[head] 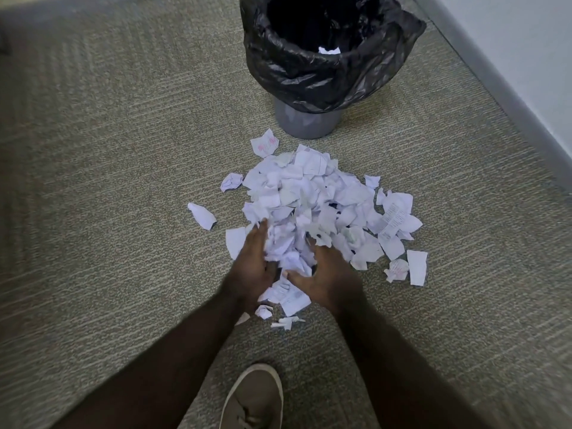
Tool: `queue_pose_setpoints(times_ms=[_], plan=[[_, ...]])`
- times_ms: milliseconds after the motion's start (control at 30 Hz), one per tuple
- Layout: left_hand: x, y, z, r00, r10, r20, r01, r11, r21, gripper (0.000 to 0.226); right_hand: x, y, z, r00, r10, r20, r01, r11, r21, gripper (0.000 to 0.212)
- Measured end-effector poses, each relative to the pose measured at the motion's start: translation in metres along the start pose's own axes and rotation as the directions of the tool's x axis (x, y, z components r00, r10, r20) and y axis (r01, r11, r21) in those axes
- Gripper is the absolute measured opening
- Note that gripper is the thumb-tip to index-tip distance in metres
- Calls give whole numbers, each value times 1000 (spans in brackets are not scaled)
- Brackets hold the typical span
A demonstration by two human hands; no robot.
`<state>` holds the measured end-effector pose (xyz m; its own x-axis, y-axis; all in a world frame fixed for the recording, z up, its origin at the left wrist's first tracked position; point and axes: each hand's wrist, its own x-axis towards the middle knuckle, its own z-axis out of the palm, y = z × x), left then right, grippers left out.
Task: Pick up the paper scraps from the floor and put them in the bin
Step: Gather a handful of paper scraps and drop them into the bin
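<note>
A heap of white paper scraps [312,199] lies on the carpet in front of the bin [305,123], a grey bin lined with a black bag [297,72]. One white scrap [329,51] shows inside the bag. My left hand [252,264] presses against the near left side of the heap, fingers pointing forward. My right hand [328,277] cups the near right side, its fingertips buried in the paper. A bunch of scraps is squeezed between the two hands. Loose scraps [202,215] lie scattered around the heap.
Grey-green carpet [108,181] covers the floor. A wall with a grey baseboard [507,97] runs along the right, close behind the bin. My shoe [252,397] stands at the bottom centre, just behind the heap.
</note>
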<state>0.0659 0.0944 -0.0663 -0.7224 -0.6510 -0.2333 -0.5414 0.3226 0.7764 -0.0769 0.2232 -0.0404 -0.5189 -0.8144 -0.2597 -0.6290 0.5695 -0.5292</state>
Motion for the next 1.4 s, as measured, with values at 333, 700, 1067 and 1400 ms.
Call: queue_pose_setpoints(times_ms=[333, 700, 1067, 1400], plan=[[-1, -2, -39, 982, -79, -172, 50, 985, -166, 90, -4, 96, -62, 845, 224, -485, -176, 974, 144, 37], [-28, -47, -27, 967, -223, -120, 207, 970, -129, 83, -20, 146, -47, 910, 369, -188, -259, 862, 435, 61], [-6, 0, 10, 995, -89, 50, 93, 991, -100, 62, 7, 67, -8, 978, 208, 15, -180, 804, 567, 84], [3, 26, 32, 986, -67, 154, 104, 964, -245, 53, 15, 12, 15, 992, 124, -31, -77, 772, 631, 55]])
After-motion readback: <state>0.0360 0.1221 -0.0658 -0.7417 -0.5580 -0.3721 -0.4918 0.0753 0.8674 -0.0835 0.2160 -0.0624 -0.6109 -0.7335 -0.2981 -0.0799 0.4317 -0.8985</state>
